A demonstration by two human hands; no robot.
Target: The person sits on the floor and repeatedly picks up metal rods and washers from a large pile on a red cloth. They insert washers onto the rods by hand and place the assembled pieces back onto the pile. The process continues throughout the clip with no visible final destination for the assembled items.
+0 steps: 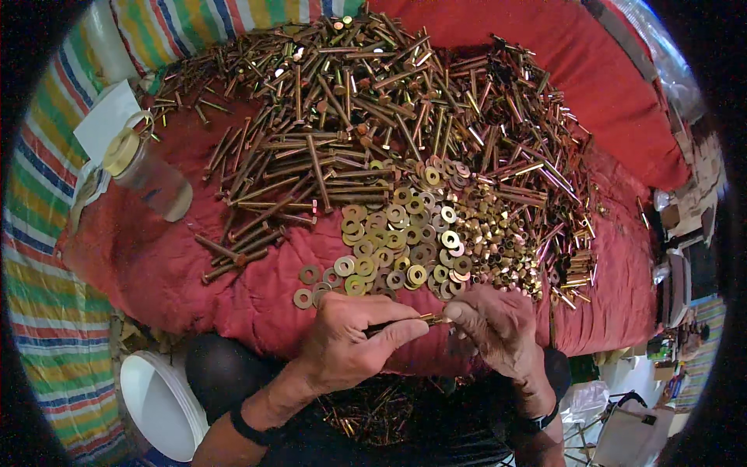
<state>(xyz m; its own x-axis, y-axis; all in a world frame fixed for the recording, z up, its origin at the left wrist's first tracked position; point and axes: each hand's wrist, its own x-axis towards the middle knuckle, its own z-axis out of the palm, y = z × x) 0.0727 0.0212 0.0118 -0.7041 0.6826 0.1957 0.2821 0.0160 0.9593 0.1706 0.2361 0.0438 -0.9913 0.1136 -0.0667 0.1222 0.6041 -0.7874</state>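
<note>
My left hand (350, 335) is closed, and thumb and forefinger pinch a thin brass-coloured bolt (429, 318) lying level. At the bolt's right end, the thumb and fingers of my right hand (498, 331) are pressed together; whether a small part sits between them is hidden. Just beyond both hands lies a spread of flat round washers (401, 237) on red padded cloth. Right of these is a heap of small brass-coloured nuts (490, 241). Behind them rises a large pile of long bolts (334, 101).
Red cloth (156, 265) covers the work surface. A clear jar with a yellowish lid (152, 175) lies at the left, beside white paper (109, 121). Below left stands a white basin (159, 405). More bolts (369, 409) lie in my lap. Striped sheeting (47, 257) hangs at the left.
</note>
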